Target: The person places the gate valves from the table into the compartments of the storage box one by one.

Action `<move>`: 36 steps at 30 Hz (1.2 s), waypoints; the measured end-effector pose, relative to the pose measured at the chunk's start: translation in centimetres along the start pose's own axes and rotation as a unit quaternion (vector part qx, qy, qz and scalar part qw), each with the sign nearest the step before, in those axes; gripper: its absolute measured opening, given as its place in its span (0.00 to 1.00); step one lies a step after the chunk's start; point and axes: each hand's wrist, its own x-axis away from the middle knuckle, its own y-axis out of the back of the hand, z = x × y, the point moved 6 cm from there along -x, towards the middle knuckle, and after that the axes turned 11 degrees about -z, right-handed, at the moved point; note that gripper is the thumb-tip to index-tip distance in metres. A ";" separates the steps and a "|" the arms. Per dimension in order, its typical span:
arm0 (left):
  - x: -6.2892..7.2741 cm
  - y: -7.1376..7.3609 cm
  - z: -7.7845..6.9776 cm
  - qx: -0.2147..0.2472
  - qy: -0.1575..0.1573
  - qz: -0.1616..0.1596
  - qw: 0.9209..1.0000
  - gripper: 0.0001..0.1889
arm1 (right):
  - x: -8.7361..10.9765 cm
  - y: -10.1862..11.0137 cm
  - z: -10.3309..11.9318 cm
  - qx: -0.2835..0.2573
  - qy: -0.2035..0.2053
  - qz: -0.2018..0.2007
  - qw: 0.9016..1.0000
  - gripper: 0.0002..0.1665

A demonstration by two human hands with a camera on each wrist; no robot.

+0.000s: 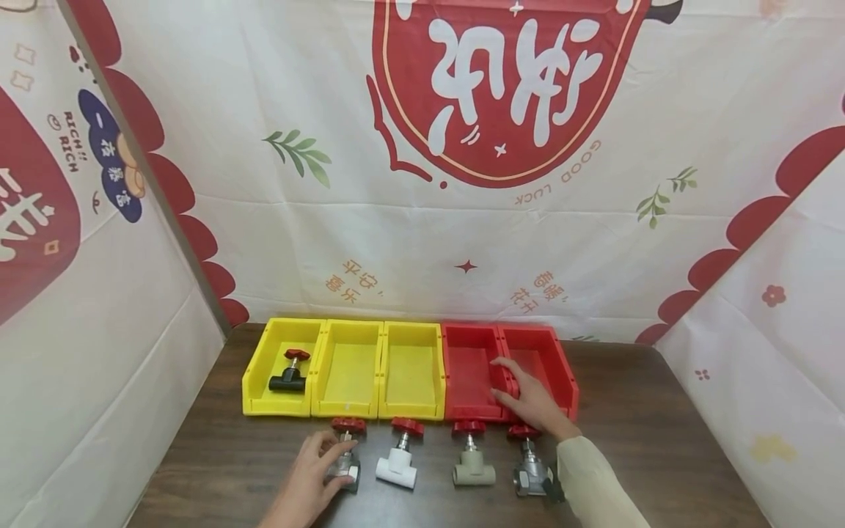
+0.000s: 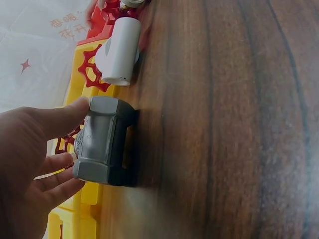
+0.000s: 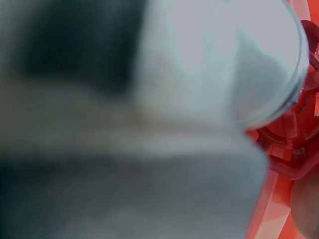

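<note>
Grey metal, and it was caught! One grey valve [image 2: 98, 139] was pinched between thumb and fingers, the left hand's [image 1: 310, 469] grip clamped on its body in front of the yellow bins [image 1: 348, 367]; whether its weight was borne by the counter [image 1: 211, 462] could not be told. Over the red bins [image 1: 467, 374], the right hand [image 1: 531, 400] was held with thumb and forefinger apart, nothing gripped. Grasping that grey valve was judged the step in hand, with a black valve [image 1: 288, 380] already placed in the leftmost bin. A steady lift seemed called for next, kept clear of the white valve [image 1: 398, 468] nearby. Further right, a tan valve [image 1: 472, 469] and second metal valve [image 1: 530, 475] were lined up.
</note>
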 end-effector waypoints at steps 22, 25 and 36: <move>0.3 -1.9 0.1 0.017 0.027 0.105 0.994 0.26 | 0.0 -0.1 0.0 0.004 0.006 -0.002 1.000 0.43; 0.3 -2.4 0.3 0.021 0.043 0.122 0.991 0.26 | 0.0 0.0 0.1 0.005 0.011 -0.002 1.000 0.43; 0.4 -3.0 0.5 0.018 0.040 0.120 0.992 0.27 | -0.1 -0.1 -0.2 0.003 0.013 -0.008 1.000 0.44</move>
